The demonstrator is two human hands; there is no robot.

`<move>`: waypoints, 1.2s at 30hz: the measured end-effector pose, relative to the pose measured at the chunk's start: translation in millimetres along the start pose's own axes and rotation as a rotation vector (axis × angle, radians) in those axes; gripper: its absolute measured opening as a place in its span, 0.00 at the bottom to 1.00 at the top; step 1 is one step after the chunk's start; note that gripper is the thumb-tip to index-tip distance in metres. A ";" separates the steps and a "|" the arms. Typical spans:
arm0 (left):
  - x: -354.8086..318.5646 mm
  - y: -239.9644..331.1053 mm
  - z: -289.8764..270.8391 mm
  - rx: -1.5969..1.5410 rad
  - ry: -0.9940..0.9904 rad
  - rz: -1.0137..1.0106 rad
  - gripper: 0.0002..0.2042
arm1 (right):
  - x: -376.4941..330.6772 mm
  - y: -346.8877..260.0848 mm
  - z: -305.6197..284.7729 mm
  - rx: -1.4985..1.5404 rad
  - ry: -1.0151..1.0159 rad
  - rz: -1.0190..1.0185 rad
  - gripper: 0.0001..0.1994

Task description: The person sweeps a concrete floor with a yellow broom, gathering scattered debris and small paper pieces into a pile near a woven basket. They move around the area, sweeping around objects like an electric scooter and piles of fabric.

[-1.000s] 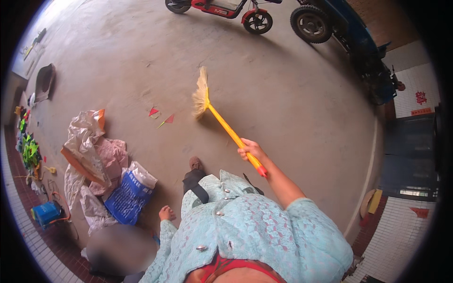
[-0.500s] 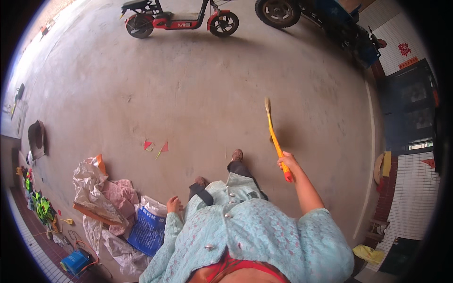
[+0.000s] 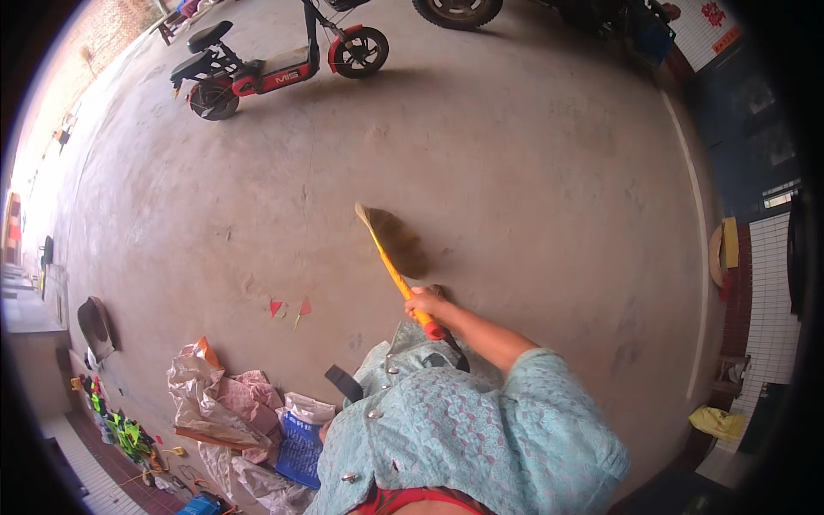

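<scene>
In the head view, your right hand [image 3: 424, 303] grips the broom [image 3: 393, 268] near its red end, bristles [image 3: 401, 242] ahead of the hand. 2 red flags [image 3: 275, 306] lie left of it. Your left hand [image 3: 324, 432] barely shows beside the blue bag [image 3: 299, 455]; I cannot tell its state.

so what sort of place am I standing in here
Probably a garage or covered yard: a red scooter is parked on a bare concrete floor, and a blue-and-white sack lies there too.
</scene>
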State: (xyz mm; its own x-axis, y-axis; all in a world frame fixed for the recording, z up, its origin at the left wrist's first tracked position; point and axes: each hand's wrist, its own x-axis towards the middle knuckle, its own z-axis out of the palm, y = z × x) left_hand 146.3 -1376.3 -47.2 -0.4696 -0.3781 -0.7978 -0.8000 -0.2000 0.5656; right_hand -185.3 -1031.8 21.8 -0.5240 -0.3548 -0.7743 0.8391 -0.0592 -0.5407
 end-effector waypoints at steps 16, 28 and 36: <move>30.4 124.4 100.5 0.142 -0.113 -0.111 0.15 | -127.6 -73.9 -221.5 -0.280 0.589 -0.201 0.33; -8.6 160.4 124.6 0.215 -0.032 -0.039 0.16 | 47.9 -61.8 -219.5 -0.383 0.379 -0.027 0.15; -3.2 209.8 169.2 0.374 -0.034 0.009 0.17 | 53.7 -122.7 -106.7 -0.260 -0.045 -0.084 0.11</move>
State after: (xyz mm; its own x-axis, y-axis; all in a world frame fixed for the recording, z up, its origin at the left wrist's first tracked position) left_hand -83.2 -1264.1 38.7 -0.4848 -0.3464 -0.8031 -0.8737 0.1493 0.4630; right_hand -332.0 -944.0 11.5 -0.5785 -0.4000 -0.7108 0.7242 0.1491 -0.6733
